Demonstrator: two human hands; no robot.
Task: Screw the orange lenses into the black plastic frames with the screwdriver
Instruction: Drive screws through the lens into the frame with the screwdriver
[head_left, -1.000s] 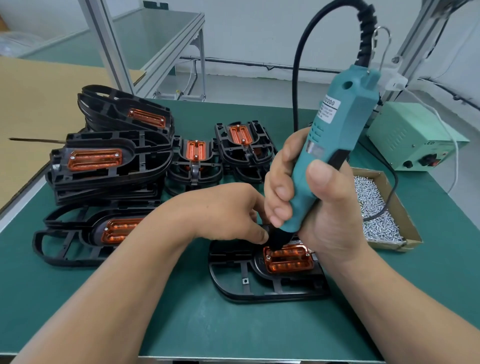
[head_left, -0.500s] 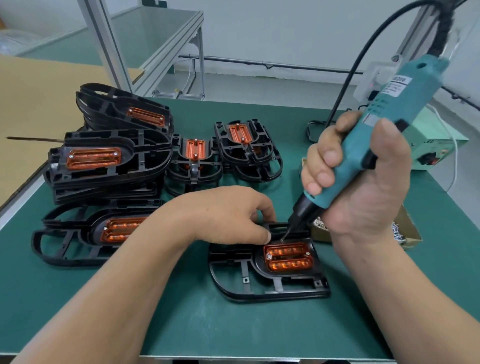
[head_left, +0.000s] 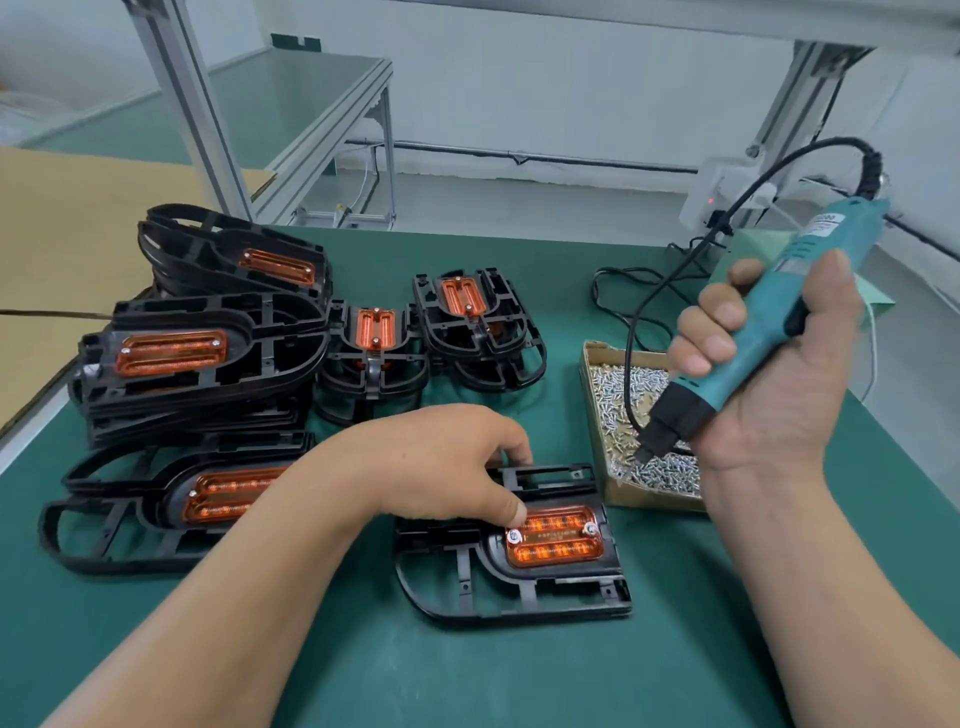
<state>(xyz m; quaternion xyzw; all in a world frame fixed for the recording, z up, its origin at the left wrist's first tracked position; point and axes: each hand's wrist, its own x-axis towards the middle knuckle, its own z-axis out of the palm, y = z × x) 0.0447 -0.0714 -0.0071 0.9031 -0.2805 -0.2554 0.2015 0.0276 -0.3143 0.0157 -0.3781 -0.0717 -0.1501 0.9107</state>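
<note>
Black frame: the black frame (head_left: 519, 613) lay flat at the lower centre of the picture on the green tabletop (head_left: 363, 665). An orange lens (head_left: 555, 540) sat in its right end, with a screw head showing at each end of the lens.
Left grip: the left hand (head_left: 447, 462) had its fingers curled over the frame's far rim and its thumb tip against the lens's upper left corner, so it was clamped on the frame.
Right grip: the right hand (head_left: 769, 374) was wrapped tight round the screwdriver (head_left: 802, 257) at the right of the picture. The bit slanted down into the box (head_left: 649, 501) of screws; whether it touched a screw could not be told.
Handling, frame: likely light and stiff, with thin open ribs. It seemed apt to skid, so best pinned by its rim close to the lens.
Handling, lens: it looked hard and glossy. A slipped bit would probably scratch or crack it, so it was better held by the frame than by its face.
Count, lenses: six in view.
Count, frames: one under the hands, and five more showing on top at left and upper centre. Some of these sat on stacks too deep to count.
Count, tools: one screwdriver and one box; the loose screws were too many to count.
</note>
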